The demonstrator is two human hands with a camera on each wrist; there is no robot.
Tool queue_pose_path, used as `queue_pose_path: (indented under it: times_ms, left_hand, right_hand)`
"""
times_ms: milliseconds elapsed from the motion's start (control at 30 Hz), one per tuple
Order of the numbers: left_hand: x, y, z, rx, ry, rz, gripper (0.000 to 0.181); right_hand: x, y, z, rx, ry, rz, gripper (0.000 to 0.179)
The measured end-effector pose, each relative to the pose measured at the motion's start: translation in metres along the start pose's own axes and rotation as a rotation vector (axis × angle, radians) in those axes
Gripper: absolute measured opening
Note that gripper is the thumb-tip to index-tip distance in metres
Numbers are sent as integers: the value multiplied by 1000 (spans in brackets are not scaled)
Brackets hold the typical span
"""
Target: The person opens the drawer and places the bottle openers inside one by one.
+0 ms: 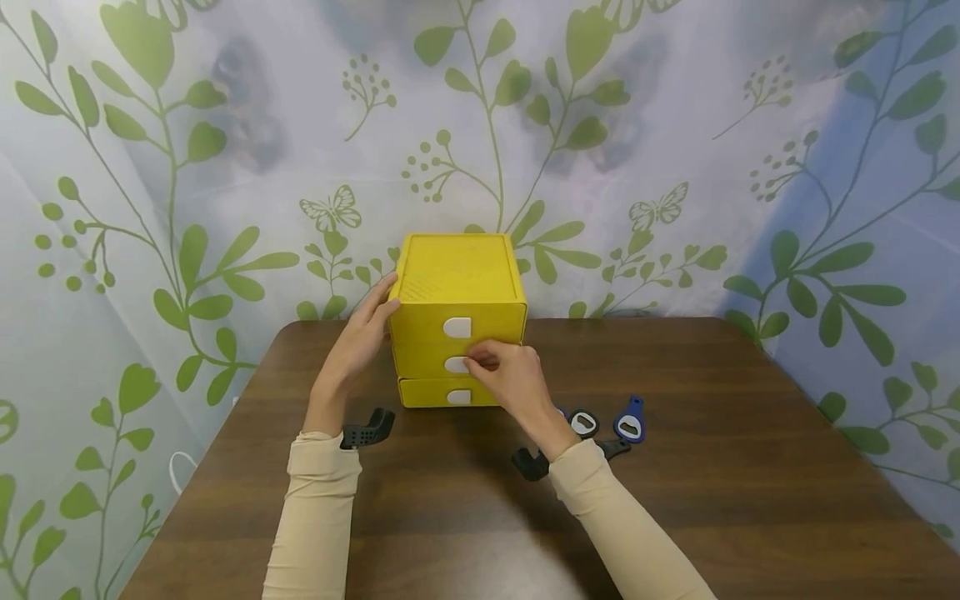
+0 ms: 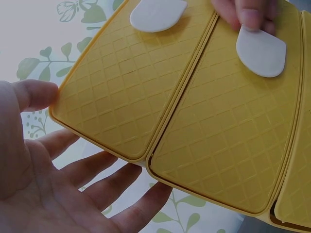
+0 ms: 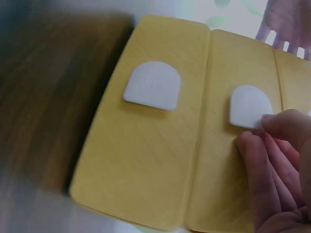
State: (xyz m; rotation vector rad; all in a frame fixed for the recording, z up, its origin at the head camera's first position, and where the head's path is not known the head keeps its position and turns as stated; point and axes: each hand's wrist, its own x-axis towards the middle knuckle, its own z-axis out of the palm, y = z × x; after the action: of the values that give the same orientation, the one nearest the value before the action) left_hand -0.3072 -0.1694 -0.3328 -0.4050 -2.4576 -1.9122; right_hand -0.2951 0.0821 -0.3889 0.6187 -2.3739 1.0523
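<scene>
A yellow three-drawer box (image 1: 459, 268) stands on the table, with a rounded white handle on each drawer front. My left hand (image 1: 358, 340) rests along its left side, fingers spread and fairly straight, the thumb at the upper front edge. At the front, my right hand (image 1: 516, 382) pinches the handle (image 3: 249, 108) of the middle drawer between thumb and fingers. The top and middle fronts sit flush in the frame. The bottom drawer (image 1: 427, 393) stands slightly forward of them.
Right of the box, partly behind the right wrist, lie several bottle openers, including a blue one (image 1: 631, 421) and a black one (image 1: 583, 422). The brown wooden table (image 1: 450, 517) extends to a leaf-patterned curtain (image 1: 637, 167) at the back.
</scene>
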Motion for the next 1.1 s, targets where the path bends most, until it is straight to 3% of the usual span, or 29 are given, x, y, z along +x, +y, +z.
queue_pose_path:
  times_ms: [233, 1100]
  left_hand:
    - [0, 4, 1, 4, 3, -5, 61]
    - [-1, 1, 1, 17, 0, -5, 60]
  right_hand:
    - [-2, 3, 3, -16, -3, 41, 8]
    - [-14, -1, 1, 2, -43, 49, 12]
